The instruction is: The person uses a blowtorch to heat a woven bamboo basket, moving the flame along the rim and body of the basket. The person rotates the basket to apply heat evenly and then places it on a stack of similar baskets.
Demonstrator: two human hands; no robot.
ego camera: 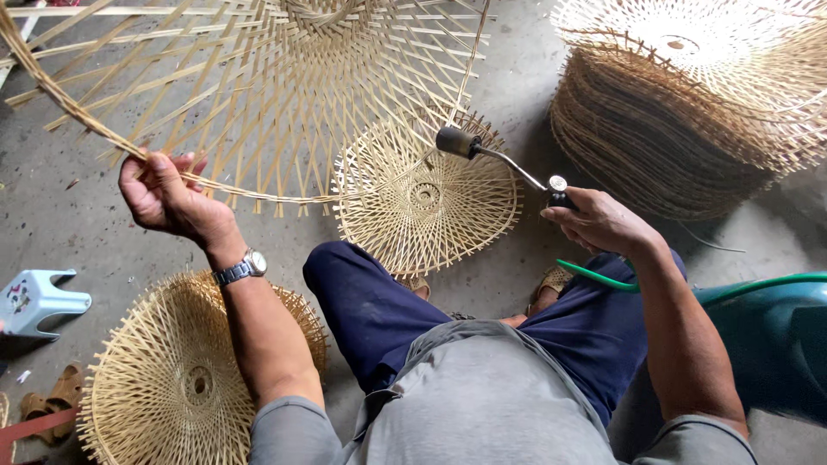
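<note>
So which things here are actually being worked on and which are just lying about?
In use:
- large round woven bamboo frame, gripped at its rim by the left hand
- metal gas torch in the right hand
- green hose

Lying about:
- tall stack of woven bamboo discs
- small pale blue plastic stool
- brown sandals

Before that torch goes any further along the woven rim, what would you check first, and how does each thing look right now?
1. Left hand grips the rim of the big woven frame: ok.
2. Right hand holds the torch by its handle: ok.
3. Torch nozzle points at the frame's edge, away from the body: ok.
4. Flame lit: cannot tell.
5. Green hose clear of the nozzle, running across the lap: ok.
6. Small woven disc on the floor lies directly below the nozzle: not ok.
</note>
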